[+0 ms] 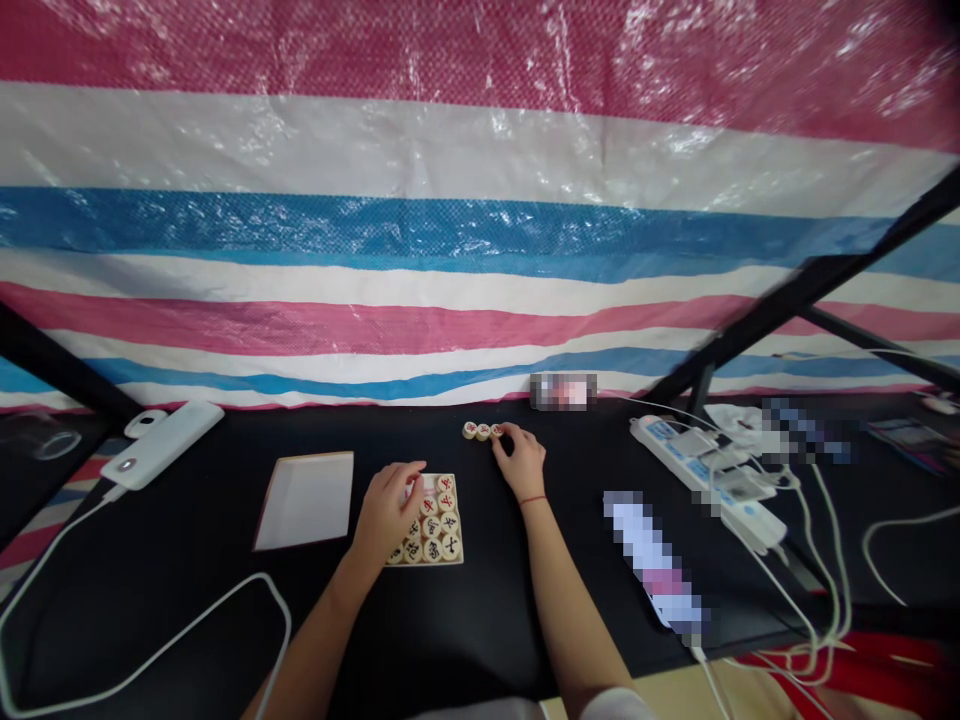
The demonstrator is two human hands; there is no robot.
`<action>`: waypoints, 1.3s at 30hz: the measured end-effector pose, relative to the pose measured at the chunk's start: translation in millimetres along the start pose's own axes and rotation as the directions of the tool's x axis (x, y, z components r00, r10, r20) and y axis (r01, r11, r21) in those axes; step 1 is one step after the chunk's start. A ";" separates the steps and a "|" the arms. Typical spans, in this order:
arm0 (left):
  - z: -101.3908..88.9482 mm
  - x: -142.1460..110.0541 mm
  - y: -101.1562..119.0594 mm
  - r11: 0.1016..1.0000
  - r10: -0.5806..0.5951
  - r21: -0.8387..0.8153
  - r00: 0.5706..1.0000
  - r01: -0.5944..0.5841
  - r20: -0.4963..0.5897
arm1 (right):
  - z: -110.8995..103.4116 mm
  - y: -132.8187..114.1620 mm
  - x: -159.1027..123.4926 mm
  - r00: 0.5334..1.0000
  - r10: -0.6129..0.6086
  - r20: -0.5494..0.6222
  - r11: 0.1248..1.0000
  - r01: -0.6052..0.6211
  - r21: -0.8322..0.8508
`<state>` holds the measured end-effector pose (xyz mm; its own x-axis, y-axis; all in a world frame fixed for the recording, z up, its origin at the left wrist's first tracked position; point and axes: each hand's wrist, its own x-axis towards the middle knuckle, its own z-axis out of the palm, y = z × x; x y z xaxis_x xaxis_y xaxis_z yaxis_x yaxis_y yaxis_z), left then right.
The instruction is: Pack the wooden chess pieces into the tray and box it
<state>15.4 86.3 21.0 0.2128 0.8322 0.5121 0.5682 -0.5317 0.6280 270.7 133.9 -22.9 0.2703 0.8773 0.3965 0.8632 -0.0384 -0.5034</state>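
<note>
A shallow box of round Chinese chess pieces with red and black characters sits on the black table. My left hand is over the box's left side, thumb and fingers apart, covering some of the pieces. Farther back, two xiangqi pieces with red characters lie side by side in a short row. At the row's right end my right hand pinches a third red-character chess piece between thumb and fingers, against its neighbour. Left of the box lies a pale box lid, inside facing up.
A white power bank with a cable lies at the left. On the right are a phone, blurred out, and a power strip crowded with plugs and cables. A striped plastic sheet hangs behind the table.
</note>
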 end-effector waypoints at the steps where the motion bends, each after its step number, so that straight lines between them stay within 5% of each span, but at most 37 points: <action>1: 0.2 -0.1 0.0 1.000 0.000 0.006 1.000 0.000 0.005 | 0.3 0.3 0.7 1.000 -0.008 0.005 1.000 0.008 0.002; 5: -2.0 1.6 0.1 0.996 0.013 0.089 1.000 -0.012 -0.008 | -2.4 -0.4 3.0 1.000 -0.030 0.003 0.999 0.030 0.022; 10: -6.9 9.2 3.3 0.950 -0.051 0.312 0.997 0.030 0.059 | -14.4 -23.0 -9.0 0.987 -0.065 -0.144 0.984 0.087 0.157; 15: 7.4 13.5 16.3 0.865 -0.114 0.502 0.974 0.000 0.196 | -19.6 -62.0 -41.3 0.981 -0.117 0.153 0.901 0.040 0.432; 19: 23.2 10.1 27.2 0.856 -0.142 0.517 0.965 0.008 0.222 | -20.1 -73.8 -54.3 0.971 -0.107 0.214 0.890 -0.002 0.456; 28: 24.9 6.3 34.8 0.922 -0.168 0.373 0.974 0.099 0.156 | -23.7 -70.6 -51.8 0.975 -0.163 0.149 0.867 0.070 0.493; 32: 20.8 11.0 30.5 0.965 -0.211 0.175 0.974 0.194 0.080 | -33.6 -80.3 -52.6 0.947 -0.308 0.086 0.819 0.218 0.530; 39: 12.8 10.2 24.0 0.968 -0.212 -0.141 0.977 0.208 -0.014 | -32.4 -80.6 -46.3 0.956 -0.292 0.009 0.840 0.252 0.481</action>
<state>41.3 84.0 33.8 0.0762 0.9239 0.3750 0.4822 -0.3633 0.7971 202.4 80.8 24.2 0.0025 0.8546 0.5193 0.5882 0.4187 -0.6919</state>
